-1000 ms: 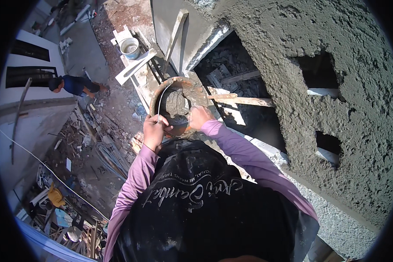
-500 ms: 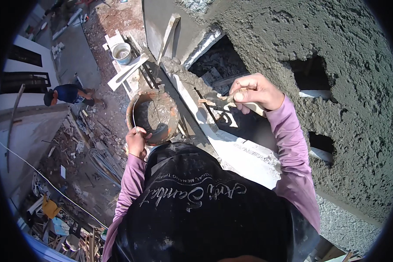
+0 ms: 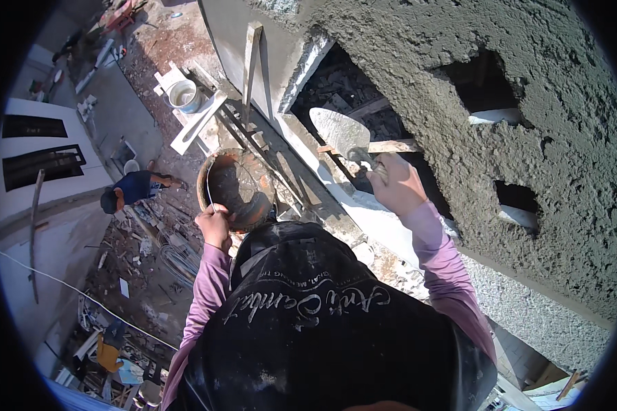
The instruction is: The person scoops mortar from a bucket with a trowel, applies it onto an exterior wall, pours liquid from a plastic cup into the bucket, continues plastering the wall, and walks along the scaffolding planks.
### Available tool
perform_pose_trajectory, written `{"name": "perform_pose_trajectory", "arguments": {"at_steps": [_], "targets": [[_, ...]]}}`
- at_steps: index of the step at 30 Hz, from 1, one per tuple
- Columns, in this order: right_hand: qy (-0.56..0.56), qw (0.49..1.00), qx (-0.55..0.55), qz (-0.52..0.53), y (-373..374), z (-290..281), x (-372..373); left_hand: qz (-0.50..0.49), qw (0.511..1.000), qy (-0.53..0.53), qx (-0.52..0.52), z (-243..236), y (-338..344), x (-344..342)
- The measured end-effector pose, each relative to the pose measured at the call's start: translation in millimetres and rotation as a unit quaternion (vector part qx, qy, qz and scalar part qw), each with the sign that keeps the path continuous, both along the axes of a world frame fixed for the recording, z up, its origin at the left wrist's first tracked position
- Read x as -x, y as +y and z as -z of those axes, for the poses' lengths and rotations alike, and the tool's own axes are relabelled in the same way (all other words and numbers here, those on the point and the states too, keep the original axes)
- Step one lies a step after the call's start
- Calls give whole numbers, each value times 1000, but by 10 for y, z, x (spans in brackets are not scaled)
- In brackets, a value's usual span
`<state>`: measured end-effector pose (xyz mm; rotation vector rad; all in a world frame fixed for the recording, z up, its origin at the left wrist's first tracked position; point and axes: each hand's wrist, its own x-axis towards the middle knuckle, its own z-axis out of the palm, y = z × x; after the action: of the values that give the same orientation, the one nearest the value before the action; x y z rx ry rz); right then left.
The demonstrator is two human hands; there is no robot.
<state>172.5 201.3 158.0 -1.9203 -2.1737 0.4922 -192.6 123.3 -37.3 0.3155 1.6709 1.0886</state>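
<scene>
My right hand [image 3: 395, 183] is closed round the handle of a pointed trowel [image 3: 339, 130]. The broad blade faces up, thinly smeared with grey, and hovers over the window opening [image 3: 343, 85] in the wall. To the left, my left hand [image 3: 214, 226] grips the thin wire handle of an orange-brown bucket [image 3: 203, 186]. The bucket is tilted, its mouth towards me, and wet grey mortar [image 3: 234, 186] lies inside. Mortar also coats its inner wall. My fingers hide the lower end of the wire.
Rough grey plaster covers the wall [image 3: 391, 41], which has two smaller openings. A wooden strip [image 3: 395, 146] crosses the large opening. Planks, a straight batten [image 3: 251, 68] and a white pail [image 3: 184, 96] stand beyond the bucket. Lower left, a person [image 3: 134, 190] stands among rubble.
My right hand has moved down and slightly left, and the trowel's blade has turned to show its broad face. Grey mortar seen beside it before is gone. My left hand still holds the bucket.
</scene>
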Motion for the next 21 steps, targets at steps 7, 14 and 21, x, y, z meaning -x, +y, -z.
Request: {"name": "perform_pose_trajectory", "arguments": {"at_steps": [7, 14, 21], "targets": [[-151, 956, 192, -161, -5, 1530, 703, 174, 983, -33, -59, -777, 162, -651], [96, 983, 152, -46, -378, 1733, 199, 126, 984, -116, -53, -715, 279, -708], [98, 988, 75, -90, -276, 614, 159, 42, 987, -152, 6, -548, 230, -683]]}}
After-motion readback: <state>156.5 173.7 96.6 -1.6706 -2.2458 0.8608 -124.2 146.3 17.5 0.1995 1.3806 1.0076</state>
